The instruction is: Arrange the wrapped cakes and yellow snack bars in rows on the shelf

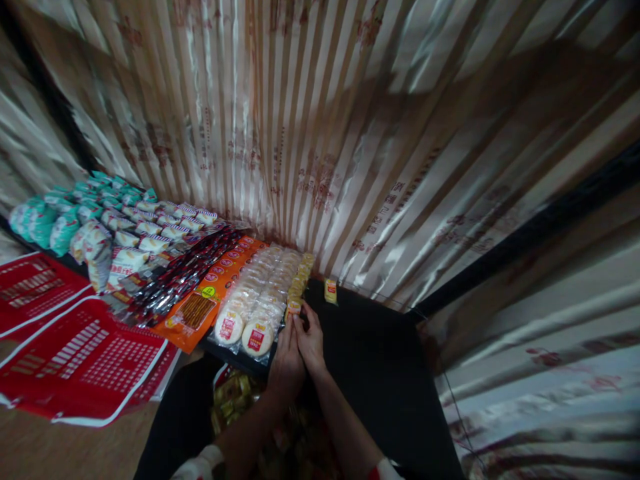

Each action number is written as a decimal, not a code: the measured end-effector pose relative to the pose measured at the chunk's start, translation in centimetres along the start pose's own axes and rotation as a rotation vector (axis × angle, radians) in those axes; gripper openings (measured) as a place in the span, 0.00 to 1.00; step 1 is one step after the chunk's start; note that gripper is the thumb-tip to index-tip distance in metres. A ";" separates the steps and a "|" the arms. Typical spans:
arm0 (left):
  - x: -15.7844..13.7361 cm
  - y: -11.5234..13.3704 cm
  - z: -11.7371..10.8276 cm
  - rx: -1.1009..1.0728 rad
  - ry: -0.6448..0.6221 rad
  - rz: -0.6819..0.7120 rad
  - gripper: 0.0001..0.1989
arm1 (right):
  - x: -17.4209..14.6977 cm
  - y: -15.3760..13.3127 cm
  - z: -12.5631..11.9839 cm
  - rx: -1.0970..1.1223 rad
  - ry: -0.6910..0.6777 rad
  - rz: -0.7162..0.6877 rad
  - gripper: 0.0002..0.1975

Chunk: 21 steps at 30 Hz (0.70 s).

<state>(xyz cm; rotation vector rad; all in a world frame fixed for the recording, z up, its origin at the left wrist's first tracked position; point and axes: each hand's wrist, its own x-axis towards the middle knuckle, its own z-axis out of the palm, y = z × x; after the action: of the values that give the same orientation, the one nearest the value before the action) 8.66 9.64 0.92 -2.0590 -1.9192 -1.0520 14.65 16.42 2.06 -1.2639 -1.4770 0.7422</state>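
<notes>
Left hand (289, 360) and right hand (311, 339) are pointing forward together, touching, fingertips clamping small yellow packet (294, 307) at yellow row's (301, 273) near end.

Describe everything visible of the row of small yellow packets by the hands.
The row of small yellow packets is a narrow line of individual packets, closely set, their shiny wrappers looking like plastic film. The nearest bears a red mark; any print is too small to read. The row runs from near the curtain towards the person on the black table, right alongside the clear-wrapped round crackers. The left hand and right hand meet at its near end, partly hiding it.
</notes>
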 end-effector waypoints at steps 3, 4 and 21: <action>0.2 -0.1 -0.1 0.030 0.018 0.030 0.33 | 0.1 -0.1 0.3 0.008 -0.026 0.009 0.22; 0.2 -0.1 -0.1 0.029 0.016 0.032 0.34 | 0.1 -0.2 0.2 0.002 -0.033 0.011 0.23; 0.3 0.4 -0.8 -0.250 -0.152 -0.205 0.30 | 3.1 -1.0 2.2 0.337 -0.131 0.217 0.38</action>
<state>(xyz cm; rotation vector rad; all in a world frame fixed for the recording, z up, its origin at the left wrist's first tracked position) 8.65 9.42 1.85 -2.1613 -2.2144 -1.2715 12.38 19.41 3.21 -1.1407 -1.2616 1.1850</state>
